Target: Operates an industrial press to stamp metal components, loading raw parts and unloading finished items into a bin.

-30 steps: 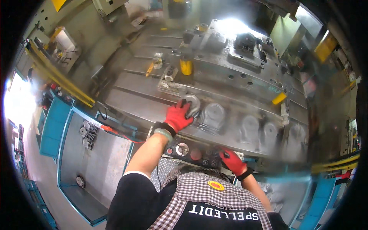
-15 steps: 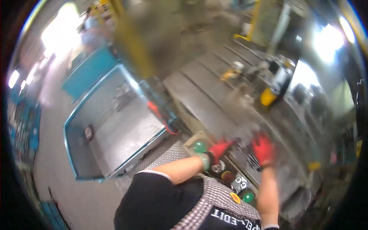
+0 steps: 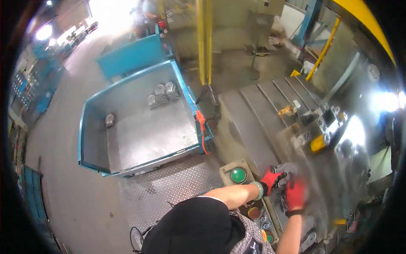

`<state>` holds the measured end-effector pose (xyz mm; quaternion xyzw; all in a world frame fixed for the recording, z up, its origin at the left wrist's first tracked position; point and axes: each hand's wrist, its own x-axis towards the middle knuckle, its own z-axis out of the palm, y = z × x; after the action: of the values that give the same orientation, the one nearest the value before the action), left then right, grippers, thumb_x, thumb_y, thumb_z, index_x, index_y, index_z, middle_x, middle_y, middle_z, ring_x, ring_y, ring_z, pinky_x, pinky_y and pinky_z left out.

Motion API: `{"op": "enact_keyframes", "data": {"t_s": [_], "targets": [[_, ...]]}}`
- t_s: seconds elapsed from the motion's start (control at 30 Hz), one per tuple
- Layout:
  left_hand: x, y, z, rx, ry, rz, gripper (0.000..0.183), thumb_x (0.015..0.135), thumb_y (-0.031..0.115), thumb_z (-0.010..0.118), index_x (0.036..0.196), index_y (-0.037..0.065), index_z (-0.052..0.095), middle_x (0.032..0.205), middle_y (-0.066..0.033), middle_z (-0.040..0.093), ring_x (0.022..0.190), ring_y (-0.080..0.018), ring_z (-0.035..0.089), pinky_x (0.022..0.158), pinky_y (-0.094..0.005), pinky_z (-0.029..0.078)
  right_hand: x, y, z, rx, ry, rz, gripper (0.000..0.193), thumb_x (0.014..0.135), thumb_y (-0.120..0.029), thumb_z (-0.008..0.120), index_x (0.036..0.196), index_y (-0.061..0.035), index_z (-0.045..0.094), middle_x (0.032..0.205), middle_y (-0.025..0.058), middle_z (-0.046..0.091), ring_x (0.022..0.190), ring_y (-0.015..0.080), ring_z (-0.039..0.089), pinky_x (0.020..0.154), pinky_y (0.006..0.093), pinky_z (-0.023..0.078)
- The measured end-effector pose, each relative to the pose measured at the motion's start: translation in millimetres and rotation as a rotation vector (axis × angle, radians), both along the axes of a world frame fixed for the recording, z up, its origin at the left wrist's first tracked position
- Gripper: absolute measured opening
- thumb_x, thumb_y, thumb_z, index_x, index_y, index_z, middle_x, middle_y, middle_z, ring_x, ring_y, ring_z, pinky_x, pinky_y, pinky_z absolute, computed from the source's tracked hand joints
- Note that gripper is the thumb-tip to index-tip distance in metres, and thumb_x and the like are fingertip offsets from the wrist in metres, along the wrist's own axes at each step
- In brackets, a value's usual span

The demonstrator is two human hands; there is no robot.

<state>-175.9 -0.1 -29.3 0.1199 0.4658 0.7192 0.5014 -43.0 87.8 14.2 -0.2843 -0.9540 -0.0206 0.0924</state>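
My left hand [image 3: 270, 179], in a red and black work glove, reaches over the press bed's near edge. Its fingers close on the edge of a grey, rounded metal part [image 3: 289, 167]. Right beside it is my right hand [image 3: 297, 194], also red-gloved and smeared by motion, so its fingers cannot be made out. More metal pieces lie under and between the hands, partly hidden by the gloves. Below my left wrist runs a control box [image 3: 226, 170] with a green push button [image 3: 238, 175] and a dark red button [image 3: 253, 213].
Left stands a blue-rimmed metal bin [image 3: 127, 171] with stacked metal parts [image 3: 161, 93] and another small stack [image 3: 110, 120]. An orange air gun [image 3: 200, 118] hangs on its rim. The slotted press bed [image 3: 249, 114] carries a yellow-handled clamp [image 3: 287, 110] and a yellow cylinder [image 3: 319, 143]. A yellow post [image 3: 204, 46] rises behind.
The view has swung, putting the bin and bed lower and further right. My hands have come closer together; the right hand's spread fingers are now blurred next to the left hand.
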Motion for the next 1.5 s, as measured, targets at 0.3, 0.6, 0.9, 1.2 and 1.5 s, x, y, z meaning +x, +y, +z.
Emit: {"op": "enact_keyframes", "data": {"t_s": [0.3,0.6,0.9,1.2,1.5], "targets": [[-72,-172,27,0.141,-0.300,-0.066,0.032,0.080,0.019,0.067,0.108,0.004,0.059,0.102,-0.0080,0.064,0.088,-0.0160,0.063,0.074,-0.0293,0.051,-17,-116,28,-0.790,0.452,0.143,0.041,0.087,-0.014,0.048,0.127,-0.0023,0.045,0.127,0.0199,0.046,0.117,0.0339,0.045,0.100,0.0389,0.034],[-185,-382,46,0.110,-0.303,0.530,0.026,0.084,0.009,0.057,0.108,-0.001,0.055,0.101,-0.0137,0.063,0.088,-0.0242,0.063,0.076,-0.0329,0.054,-90,-181,-33,-1.386,0.442,0.110,0.038,0.094,-0.022,0.041,0.126,-0.0001,0.045,0.124,0.0154,0.050,0.114,0.0238,0.048,0.097,0.0339,0.036],[-358,-534,-77,-0.011,-0.141,1.027,0.025,0.082,0.007,0.058,0.106,-0.001,0.057,0.100,-0.0126,0.062,0.088,-0.0206,0.062,0.077,-0.0311,0.053,-323,-227,-47,-0.985,0.244,0.244,0.039,0.093,-0.021,0.044,0.125,0.0008,0.044,0.125,0.0160,0.049,0.115,0.0270,0.047,0.098,0.0353,0.035],[-561,-575,-262,-0.092,-0.409,1.446,0.029,0.078,0.008,0.065,0.104,0.007,0.053,0.099,-0.0080,0.060,0.084,-0.0219,0.061,0.070,-0.0360,0.051,-509,-257,-78,-0.494,0.099,0.009,0.052,0.083,-0.014,0.054,0.131,-0.0034,0.039,0.138,0.0197,0.034,0.124,0.0359,0.034,0.104,0.0423,0.026],[-724,-558,-399,0.180,-0.456,1.518,0.039,0.080,0.019,0.065,0.114,0.007,0.051,0.103,-0.0072,0.060,0.083,-0.0219,0.062,0.064,-0.0342,0.050,-526,-286,-98,-0.078,-0.573,-0.076,0.059,0.080,-0.016,0.053,0.135,-0.0018,0.034,0.141,0.0220,0.028,0.132,0.0376,0.021,0.110,0.0454,0.011]]}}
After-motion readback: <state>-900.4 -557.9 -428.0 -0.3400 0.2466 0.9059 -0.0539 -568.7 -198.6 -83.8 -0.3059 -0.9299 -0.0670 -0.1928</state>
